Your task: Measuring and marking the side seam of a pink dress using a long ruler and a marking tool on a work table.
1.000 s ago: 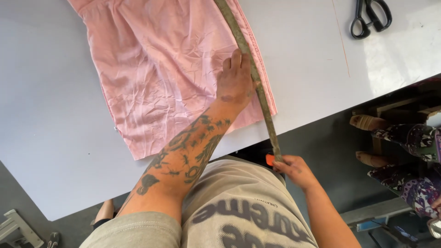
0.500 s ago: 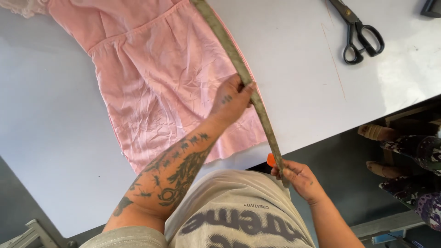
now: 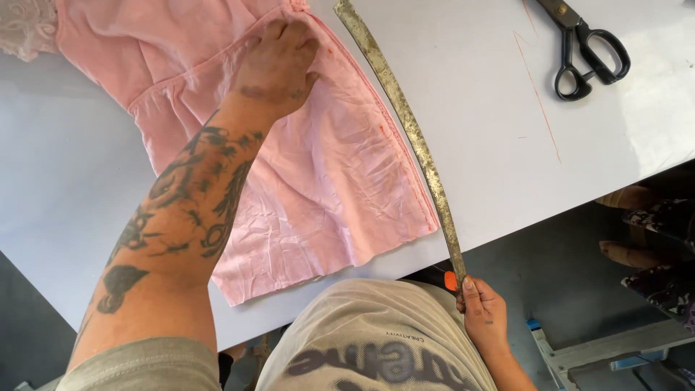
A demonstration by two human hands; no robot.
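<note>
On the white table [image 3: 108,217] lies a pink dress [image 3: 340,174], spread flat, with a long curved ruler [image 3: 405,123] just beside its right edge. That ruler runs from the far side of the table down past the near rim, where the right hand [image 3: 481,311] pinches its lower end, fingers closed on the strip; a small orange chalk [image 3: 450,281] shows at the same spot. The left hand [image 3: 279,61] rests flat on the dress near its waist seam, fingers spread and pressing, gripping nothing.

The ruler looks like thin, worn metal: probably light, springy along its length, stiff across it, and likely to wag if held only by one end. Holding it nearer the middle, or pressing it to the table, would steady it. The dress looks soft, light and creased; it would likely slide and bunch under a push, so a flat palm suits it better than a pinch.

Black scissors [image 3: 586,47] lie well apart, at the far right.
</note>
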